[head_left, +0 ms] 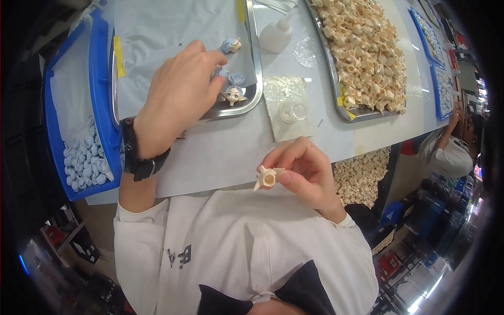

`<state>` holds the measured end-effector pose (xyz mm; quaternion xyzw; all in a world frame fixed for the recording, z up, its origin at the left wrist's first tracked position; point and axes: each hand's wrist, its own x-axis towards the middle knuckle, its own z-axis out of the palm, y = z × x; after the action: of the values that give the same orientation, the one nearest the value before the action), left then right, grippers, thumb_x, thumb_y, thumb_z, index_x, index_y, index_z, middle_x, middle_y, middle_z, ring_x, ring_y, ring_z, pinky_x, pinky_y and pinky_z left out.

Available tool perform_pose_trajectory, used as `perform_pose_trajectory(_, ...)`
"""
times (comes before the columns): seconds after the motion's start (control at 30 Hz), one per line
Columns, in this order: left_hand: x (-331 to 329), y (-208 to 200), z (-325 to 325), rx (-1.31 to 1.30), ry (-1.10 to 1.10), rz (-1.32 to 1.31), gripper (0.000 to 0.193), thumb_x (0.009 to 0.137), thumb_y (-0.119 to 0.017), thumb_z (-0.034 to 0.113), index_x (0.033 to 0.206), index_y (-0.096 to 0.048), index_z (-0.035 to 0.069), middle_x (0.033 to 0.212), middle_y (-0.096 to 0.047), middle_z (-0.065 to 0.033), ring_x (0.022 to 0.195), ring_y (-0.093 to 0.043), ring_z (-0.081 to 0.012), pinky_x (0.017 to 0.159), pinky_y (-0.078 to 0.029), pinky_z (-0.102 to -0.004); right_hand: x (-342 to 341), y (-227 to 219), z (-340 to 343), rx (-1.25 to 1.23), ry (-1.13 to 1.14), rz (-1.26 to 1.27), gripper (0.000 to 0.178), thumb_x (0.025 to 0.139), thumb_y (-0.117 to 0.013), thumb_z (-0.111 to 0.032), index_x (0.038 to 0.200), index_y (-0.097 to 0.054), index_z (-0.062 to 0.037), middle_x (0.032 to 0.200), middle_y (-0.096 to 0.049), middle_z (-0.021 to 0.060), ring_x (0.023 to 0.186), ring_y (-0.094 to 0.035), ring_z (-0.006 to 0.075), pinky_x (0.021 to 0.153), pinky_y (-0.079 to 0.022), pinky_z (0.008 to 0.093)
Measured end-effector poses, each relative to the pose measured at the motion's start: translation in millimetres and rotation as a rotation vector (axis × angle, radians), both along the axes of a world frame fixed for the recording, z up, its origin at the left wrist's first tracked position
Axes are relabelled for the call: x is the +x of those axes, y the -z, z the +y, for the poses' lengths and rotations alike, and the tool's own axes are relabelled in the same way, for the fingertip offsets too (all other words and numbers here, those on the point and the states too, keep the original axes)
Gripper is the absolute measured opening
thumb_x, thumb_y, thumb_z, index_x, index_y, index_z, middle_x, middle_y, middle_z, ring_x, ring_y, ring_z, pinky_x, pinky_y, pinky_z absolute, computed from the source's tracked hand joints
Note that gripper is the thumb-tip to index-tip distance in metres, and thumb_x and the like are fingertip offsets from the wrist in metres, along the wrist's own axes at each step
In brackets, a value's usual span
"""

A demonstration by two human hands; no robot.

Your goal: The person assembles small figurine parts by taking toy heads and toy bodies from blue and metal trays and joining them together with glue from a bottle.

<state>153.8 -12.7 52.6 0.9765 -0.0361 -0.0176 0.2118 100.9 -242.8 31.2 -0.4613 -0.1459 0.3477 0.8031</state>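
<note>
My right hand [304, 170] pinches a small cream doll head [266, 178] with pointed ears, its round hollow opening facing up toward me. Over the right side of a metal tray [257, 63] lined with a white sheet, my left hand [181, 86] reaches with thumb and forefinger apart. Close to those fingertips lies a pale blue piece [222, 72], partly hidden by them. Beside it are another blue piece [237, 79] and a doll head with a painted face [234, 95]. A head with blue hair [231, 45] lies farther back in the tray.
At left, a blue bin [100, 68] holds many pale blue pieces [86, 163]. A white squeeze bottle [276, 35] and a small clear jar [292, 111] stand mid-table. Another tray [336, 100] is heaped with cream heads [362, 52]. A person [451, 147] works at far right.
</note>
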Motion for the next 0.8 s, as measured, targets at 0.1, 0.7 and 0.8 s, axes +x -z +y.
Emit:
perform_pose_trajectory(0.1,2,1,0,0.052,0.046,0.078,0.023,0.075,-0.06,0.009,0.098,-0.064,0.004,0.091,-0.056,-0.0136,0.08,-0.058,-0.0322,0.07,-0.047,-0.0389,2,0,-2,-0.013,-0.021,-0.009,0.01,0.084,-0.052,0.004,0.091,-0.045,0.0024,0.1,-0.054,0.0161,0.085,-0.057,0.0143,0.072,-0.049,0.0258)
perform_pose_trajectory(0.7,19,4,-8,0.242,0.183,0.095,0.024,0.07,-0.064,0.011,0.094,-0.066,0.009,0.083,-0.057,-0.0116,0.077,-0.058,-0.0299,0.067,-0.045,-0.038,-7,16,5,0.182,-0.202,0.273,0.018,0.082,-0.06,-0.001,0.098,-0.052,0.0006,0.11,-0.055,0.0149,0.099,-0.054,0.017,0.086,-0.044,0.0304)
perform_pose_trajectory(0.8,21,10,-7,0.199,0.192,0.079,0.022,0.069,-0.064,0.011,0.091,-0.066,0.008,0.083,-0.058,-0.0115,0.076,-0.058,-0.0298,0.067,-0.045,-0.0381,-7,13,3,0.197,-0.23,0.353,0.023,0.079,-0.061,0.004,0.099,-0.052,0.0009,0.109,-0.055,0.0141,0.1,-0.055,0.0174,0.087,-0.045,0.0303)
